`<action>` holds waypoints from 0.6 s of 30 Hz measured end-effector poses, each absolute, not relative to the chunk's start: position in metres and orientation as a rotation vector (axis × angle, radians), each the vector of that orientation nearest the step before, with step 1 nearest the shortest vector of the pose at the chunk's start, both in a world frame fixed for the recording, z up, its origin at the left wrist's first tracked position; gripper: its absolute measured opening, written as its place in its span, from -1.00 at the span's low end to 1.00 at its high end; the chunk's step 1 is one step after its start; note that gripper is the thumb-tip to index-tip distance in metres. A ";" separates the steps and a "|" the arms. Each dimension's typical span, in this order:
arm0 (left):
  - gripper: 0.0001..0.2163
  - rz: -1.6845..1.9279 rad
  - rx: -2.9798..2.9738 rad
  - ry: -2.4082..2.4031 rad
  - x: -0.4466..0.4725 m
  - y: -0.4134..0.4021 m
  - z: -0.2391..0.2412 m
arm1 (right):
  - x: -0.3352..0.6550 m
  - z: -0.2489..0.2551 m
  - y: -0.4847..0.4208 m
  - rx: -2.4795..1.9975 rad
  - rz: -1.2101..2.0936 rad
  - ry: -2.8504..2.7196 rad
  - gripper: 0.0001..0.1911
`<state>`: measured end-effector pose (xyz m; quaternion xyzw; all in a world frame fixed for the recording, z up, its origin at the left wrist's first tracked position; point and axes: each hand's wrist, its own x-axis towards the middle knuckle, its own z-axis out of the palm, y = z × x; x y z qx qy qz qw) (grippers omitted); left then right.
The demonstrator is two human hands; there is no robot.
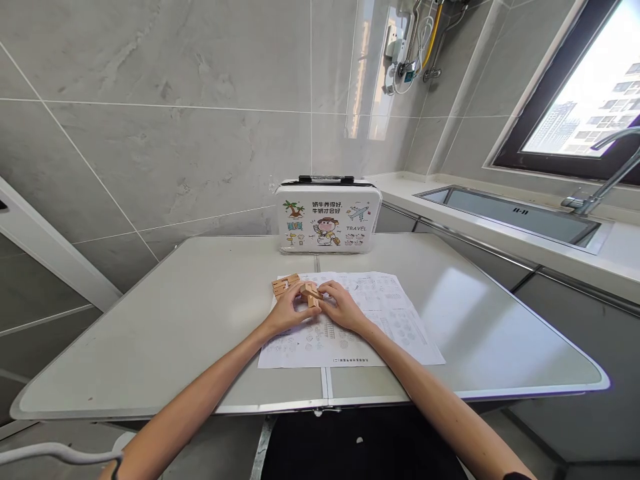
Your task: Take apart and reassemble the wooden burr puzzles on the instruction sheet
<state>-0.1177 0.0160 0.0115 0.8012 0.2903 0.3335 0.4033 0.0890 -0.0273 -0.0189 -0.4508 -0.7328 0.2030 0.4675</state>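
Bare forearms [200, 397] reach over the tabletop [150, 320]; the left hand [289, 313] and right hand [344, 307] both pinch a wooden block cluster [312, 292] above the printed sheet [360, 343], with notched wooden sticks [285, 283] at its far-left corner, just beyond the left hand.

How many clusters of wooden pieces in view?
2: one wooden cluster between the left hand and right hand; another cluster just beyond the left hand. Hands may hide more.

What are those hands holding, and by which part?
A tan, angular wooden block cluster, held by its sides between the left hand and right hand; exact contacts unclear.
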 end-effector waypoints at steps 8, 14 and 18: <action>-0.49 0.958 1.992 0.778 -0.121 0.023 0.009 | 0.092 -0.010 -0.026 -1.098 0.559 -1.676 -0.78; -0.56 1.099 2.440 0.994 -0.125 0.024 0.012 | 0.099 -0.029 -0.016 -1.345 0.410 -1.592 -0.81; -0.54 1.065 2.661 1.021 -0.127 0.023 0.018 | 0.101 -0.036 -0.014 -1.459 0.346 -1.637 -0.84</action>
